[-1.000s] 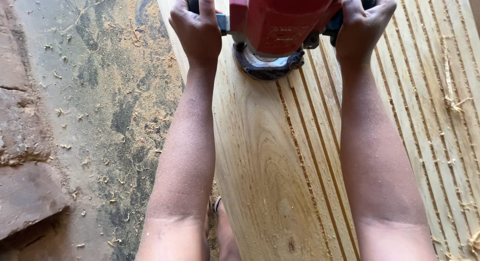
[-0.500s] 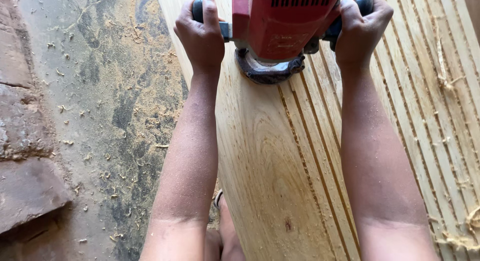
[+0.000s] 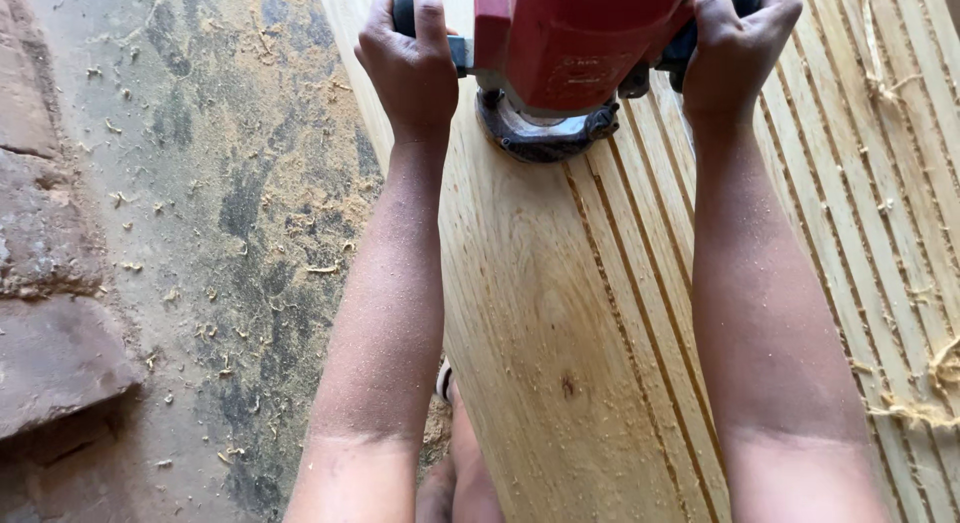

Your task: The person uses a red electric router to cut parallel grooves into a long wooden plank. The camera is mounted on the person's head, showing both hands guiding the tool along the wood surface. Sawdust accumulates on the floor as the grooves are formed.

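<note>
A red power router [image 3: 566, 45] with a dark round base stands on a long pale wooden plank [image 3: 545, 333]. My left hand [image 3: 412, 63] grips its left handle and my right hand [image 3: 735, 45] grips its right handle. Both forearms are dusted with sawdust. Several straight parallel grooves run along the plank under and to the right of the router; the plank's left part is smooth, with a small dark knot [image 3: 567, 386].
A concrete floor [image 3: 200, 233] strewn with sawdust and shavings lies to the left. Rough stone slabs [image 3: 50, 353] sit at the far left edge. My leg and foot [image 3: 455, 453] show beside the plank's near edge. Wood shavings [image 3: 935, 383] curl on the grooved boards at right.
The router and both hands have slid nearer to me along the plank, lengthening the groove beneath the base. The view has shifted slightly with them.
</note>
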